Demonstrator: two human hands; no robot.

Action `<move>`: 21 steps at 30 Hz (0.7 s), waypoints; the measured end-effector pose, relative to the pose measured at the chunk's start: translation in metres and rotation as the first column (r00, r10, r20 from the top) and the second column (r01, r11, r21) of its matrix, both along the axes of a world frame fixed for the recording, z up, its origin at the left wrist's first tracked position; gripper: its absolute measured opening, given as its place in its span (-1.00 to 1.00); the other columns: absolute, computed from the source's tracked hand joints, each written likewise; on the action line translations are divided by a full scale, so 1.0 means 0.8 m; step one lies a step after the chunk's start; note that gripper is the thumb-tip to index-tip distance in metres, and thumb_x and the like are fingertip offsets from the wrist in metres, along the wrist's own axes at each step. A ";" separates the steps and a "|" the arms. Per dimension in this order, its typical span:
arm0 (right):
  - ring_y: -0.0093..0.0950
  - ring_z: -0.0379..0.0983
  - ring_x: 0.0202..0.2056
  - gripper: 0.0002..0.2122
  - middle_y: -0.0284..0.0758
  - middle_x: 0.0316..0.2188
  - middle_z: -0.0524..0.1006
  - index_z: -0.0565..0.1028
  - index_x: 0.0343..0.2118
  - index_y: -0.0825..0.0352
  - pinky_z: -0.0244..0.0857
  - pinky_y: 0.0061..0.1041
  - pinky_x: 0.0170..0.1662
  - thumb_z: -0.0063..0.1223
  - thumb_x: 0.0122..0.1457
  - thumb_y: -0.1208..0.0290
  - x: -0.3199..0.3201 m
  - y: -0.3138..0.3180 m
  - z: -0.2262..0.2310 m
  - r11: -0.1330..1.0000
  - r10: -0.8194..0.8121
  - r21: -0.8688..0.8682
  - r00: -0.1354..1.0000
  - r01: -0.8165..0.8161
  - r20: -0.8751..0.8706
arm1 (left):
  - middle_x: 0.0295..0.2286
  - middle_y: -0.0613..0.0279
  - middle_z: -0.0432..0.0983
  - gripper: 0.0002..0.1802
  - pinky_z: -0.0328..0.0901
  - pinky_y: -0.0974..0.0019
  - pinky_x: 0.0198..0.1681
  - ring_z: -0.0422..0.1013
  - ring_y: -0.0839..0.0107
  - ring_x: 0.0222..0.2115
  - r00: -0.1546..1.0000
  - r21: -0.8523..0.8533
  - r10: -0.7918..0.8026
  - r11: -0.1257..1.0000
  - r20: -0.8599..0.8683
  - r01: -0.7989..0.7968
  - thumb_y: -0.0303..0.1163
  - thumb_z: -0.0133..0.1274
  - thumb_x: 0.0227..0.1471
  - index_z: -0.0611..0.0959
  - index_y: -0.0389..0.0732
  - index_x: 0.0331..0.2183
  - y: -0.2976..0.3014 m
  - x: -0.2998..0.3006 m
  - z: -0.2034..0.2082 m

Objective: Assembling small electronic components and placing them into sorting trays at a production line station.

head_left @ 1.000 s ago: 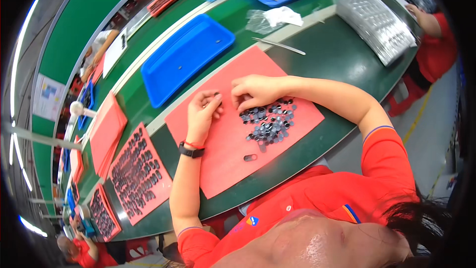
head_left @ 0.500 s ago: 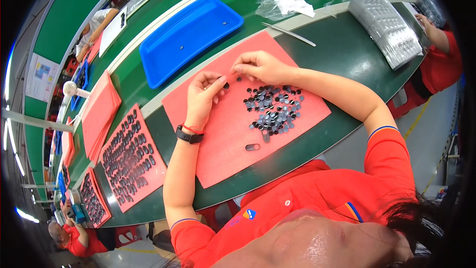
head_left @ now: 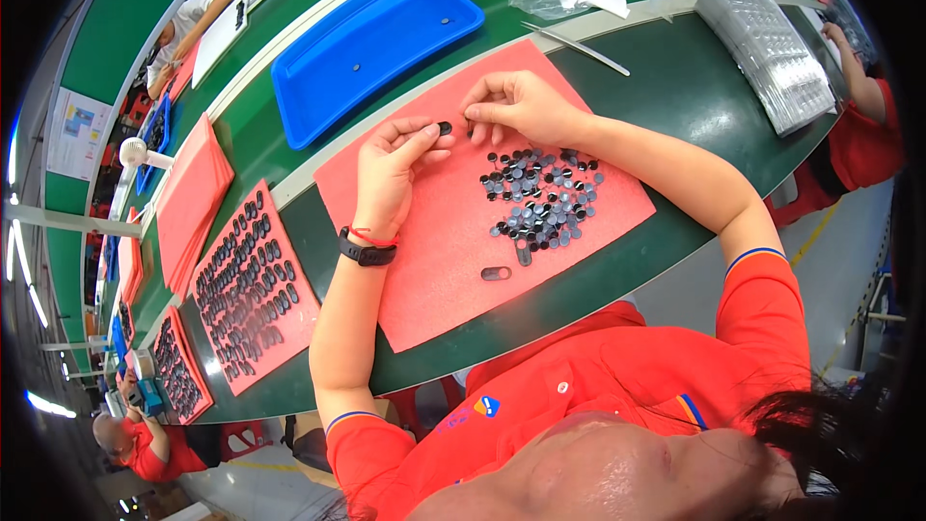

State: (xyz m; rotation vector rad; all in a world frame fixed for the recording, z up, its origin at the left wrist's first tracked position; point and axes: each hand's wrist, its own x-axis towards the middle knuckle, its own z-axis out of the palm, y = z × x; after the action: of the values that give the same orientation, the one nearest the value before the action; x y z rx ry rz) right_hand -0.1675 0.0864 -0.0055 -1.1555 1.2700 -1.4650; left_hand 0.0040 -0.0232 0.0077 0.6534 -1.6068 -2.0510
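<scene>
"Noon is pointing away from the wearer, with the pink foam sheet [head_left: 424, 280] forming our dial. What is the left hand [head_left: 394, 162] doing?"

"At ten o'clock, its thumb and forefinger are clamping a glossy black oval piece [head_left: 445, 127]. The right hand [head_left: 526, 106] is hovering at one, thumb and forefinger bunching close; whether they are gripping anything, I cannot tell."

"What could be going wrong?"

"I'm judging that an off-centre pinch could be letting that small piece slip. A dipping right wrist could be scattering the loose round discs [head_left: 545, 198] lying just beside it, toward three."

"Edges and room?"

"Bare foam is showing between the left forearm and the discs, down toward six, where a slotted oval piece [head_left: 496, 273] is resting. The sheet's far edge is running near the right knuckles; beyond it, the blue tray [head_left: 395, 24] is sitting at eleven, metal tweezers [head_left: 588, 53] at one."
</scene>
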 end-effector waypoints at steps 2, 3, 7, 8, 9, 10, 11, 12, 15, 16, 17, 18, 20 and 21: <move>-0.64 0.41 -0.55 -0.84 -0.34 -0.50 0.48 0.42 -0.32 0.46 0.27 -0.72 -0.53 -0.04 0.10 0.46 0.004 -0.003 0.000 1.000 0.001 -0.029 1.000 -0.001 0.000 | -0.40 0.08 0.48 -0.78 0.36 0.55 -0.44 0.47 0.43 -0.45 1.000 0.062 0.004 0.998 -0.012 -0.003 -0.53 0.01 -0.05 0.46 -0.42 -0.30 0.006 0.000 0.000; -0.67 0.39 -0.56 -0.85 -0.37 -0.51 0.47 0.43 -0.33 0.44 0.25 -0.73 -0.53 -0.03 0.10 0.46 0.004 -0.002 0.002 1.000 -0.016 -0.017 0.999 0.016 -0.051 | -0.40 0.08 0.48 -0.78 0.36 0.55 -0.44 0.47 0.43 -0.45 1.000 0.066 0.016 0.998 -0.003 -0.016 -0.53 0.01 -0.05 0.46 -0.42 -0.30 0.007 -0.001 -0.002; -0.74 0.34 -0.58 -0.86 -0.42 -0.55 0.46 0.45 -0.35 0.40 0.19 -0.75 -0.55 0.01 0.08 0.45 0.008 0.004 0.012 0.997 -0.055 0.055 0.997 0.058 -0.048 | -0.40 0.10 0.49 -0.73 0.33 0.56 -0.51 0.47 0.44 -0.46 1.000 0.035 -0.001 0.999 0.029 0.000 -0.50 0.03 -0.06 0.46 -0.42 -0.27 0.005 -0.002 -0.006; -0.74 0.33 -0.59 -0.85 -0.43 -0.57 0.45 0.45 -0.35 0.40 0.18 -0.76 -0.57 0.02 0.07 0.44 0.008 0.001 0.005 0.996 -0.081 0.028 0.996 0.081 -0.027 | -0.40 0.11 0.49 -0.73 0.33 0.56 -0.51 0.46 0.45 -0.46 1.000 0.032 -0.003 0.999 0.007 0.002 -0.50 0.03 -0.06 0.46 -0.42 -0.26 0.006 -0.004 -0.007; -0.74 0.33 -0.59 -0.85 -0.43 -0.57 0.45 0.45 -0.35 0.40 0.18 -0.76 -0.57 0.02 0.07 0.44 0.008 0.002 0.003 0.997 -0.072 0.028 0.997 0.073 -0.020 | -0.40 0.11 0.49 -0.72 0.33 0.57 -0.52 0.46 0.46 -0.47 1.000 0.028 -0.005 1.000 -0.016 0.006 -0.50 0.04 -0.06 0.46 -0.41 -0.25 0.007 -0.004 -0.008; -0.72 0.36 -0.59 -0.83 -0.39 -0.55 0.47 0.45 -0.34 0.42 0.21 -0.75 -0.56 0.02 0.06 0.43 0.006 0.003 0.004 0.997 -0.067 0.042 0.997 0.068 -0.032 | -0.40 0.11 0.49 -0.72 0.33 0.57 -0.52 0.46 0.46 -0.47 1.000 0.028 0.002 1.000 -0.012 -0.002 -0.50 0.04 -0.06 0.46 -0.41 -0.25 0.005 -0.004 -0.010; -0.69 0.38 -0.59 -0.81 -0.35 -0.53 0.49 0.45 -0.33 0.44 0.25 -0.73 -0.55 0.03 0.06 0.42 0.005 0.003 0.006 0.996 -0.062 0.056 0.997 0.064 -0.044 | -0.40 0.12 0.49 -0.72 0.33 0.57 -0.52 0.45 0.47 -0.48 1.000 0.025 -0.003 1.000 -0.021 0.003 -0.49 0.04 -0.06 0.46 -0.41 -0.26 0.004 -0.003 -0.012; -0.69 0.38 -0.59 -0.81 -0.36 -0.55 0.49 0.45 -0.34 0.44 0.24 -0.74 -0.58 0.03 0.05 0.41 0.008 0.004 0.009 0.996 -0.050 0.068 0.998 0.051 -0.023 | -0.40 0.12 0.49 -0.73 0.32 0.57 -0.52 0.45 0.48 -0.48 0.999 0.022 -0.008 1.000 -0.031 0.009 -0.49 0.04 -0.06 0.47 -0.40 -0.26 0.003 -0.002 -0.013; -0.70 0.37 -0.60 -0.81 -0.36 -0.54 0.48 0.44 -0.36 0.43 0.24 -0.73 -0.59 0.04 0.05 0.40 0.007 0.002 0.008 0.993 -0.055 0.098 0.996 0.062 -0.069 | -0.40 0.12 0.50 -0.75 0.32 0.57 -0.51 0.44 0.50 -0.49 1.000 0.024 -0.002 1.000 -0.012 0.003 -0.48 0.04 -0.06 0.48 -0.40 -0.28 0.003 -0.003 -0.013; -0.70 0.37 -0.60 -0.81 -0.36 -0.54 0.48 0.44 -0.36 0.43 0.24 -0.73 -0.59 0.04 0.05 0.40 0.010 0.003 0.008 0.994 -0.053 0.094 0.996 0.060 -0.071 | -0.40 0.12 0.50 -0.75 0.32 0.57 -0.51 0.44 0.50 -0.49 1.000 0.021 0.000 1.000 -0.014 0.000 -0.48 0.04 -0.06 0.48 -0.40 -0.28 0.003 -0.002 -0.012; -0.73 0.33 -0.62 -0.83 -0.40 -0.56 0.47 0.43 -0.36 0.40 0.17 -0.76 -0.62 0.03 0.06 0.40 0.013 0.004 0.008 0.996 -0.054 0.066 0.998 0.056 -0.044 | -0.41 0.12 0.50 -0.76 0.32 0.57 -0.51 0.44 0.51 -0.49 1.000 0.022 -0.005 1.000 -0.010 0.005 -0.48 0.04 -0.06 0.49 -0.40 -0.29 0.004 -0.001 -0.012; -0.76 0.29 -0.64 -0.85 -0.43 -0.58 0.45 0.41 -0.37 0.36 0.10 -0.79 -0.65 0.03 0.06 0.39 0.016 0.005 0.009 0.998 -0.053 0.038 0.998 0.054 -0.017 | -0.42 0.13 0.50 -0.76 0.32 0.57 -0.51 0.44 0.51 -0.49 1.000 0.024 -0.009 1.000 -0.006 0.009 -0.48 0.04 -0.06 0.49 -0.40 -0.30 0.004 -0.001 -0.012; -0.75 0.29 -0.65 -0.84 -0.44 -0.59 0.44 0.40 -0.36 0.36 0.09 -0.78 -0.66 0.02 0.07 0.39 0.017 0.006 0.011 0.997 -0.045 0.057 0.998 0.047 -0.031 | -0.43 0.13 0.50 -0.76 0.33 0.56 -0.51 0.44 0.51 -0.50 1.000 0.020 -0.008 1.000 -0.006 0.008 -0.48 0.04 -0.06 0.49 -0.40 -0.30 0.003 -0.002 -0.013; -0.75 0.28 -0.66 -0.84 -0.44 -0.59 0.44 0.40 -0.35 0.36 0.08 -0.78 -0.67 0.02 0.07 0.38 0.018 0.007 0.013 0.996 -0.039 0.075 0.998 0.042 -0.047 | -0.43 0.13 0.50 -0.76 0.33 0.56 -0.51 0.44 0.51 -0.50 1.000 0.015 -0.008 1.000 -0.007 0.008 -0.48 0.04 -0.06 0.49 -0.40 -0.30 0.002 -0.002 -0.014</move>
State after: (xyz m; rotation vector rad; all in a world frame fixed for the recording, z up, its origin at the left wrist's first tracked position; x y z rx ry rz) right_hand -0.1533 0.0920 0.0049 -1.1244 1.3758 -1.4146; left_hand 0.0021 -0.0217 -0.0032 0.6456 -1.5940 -2.0707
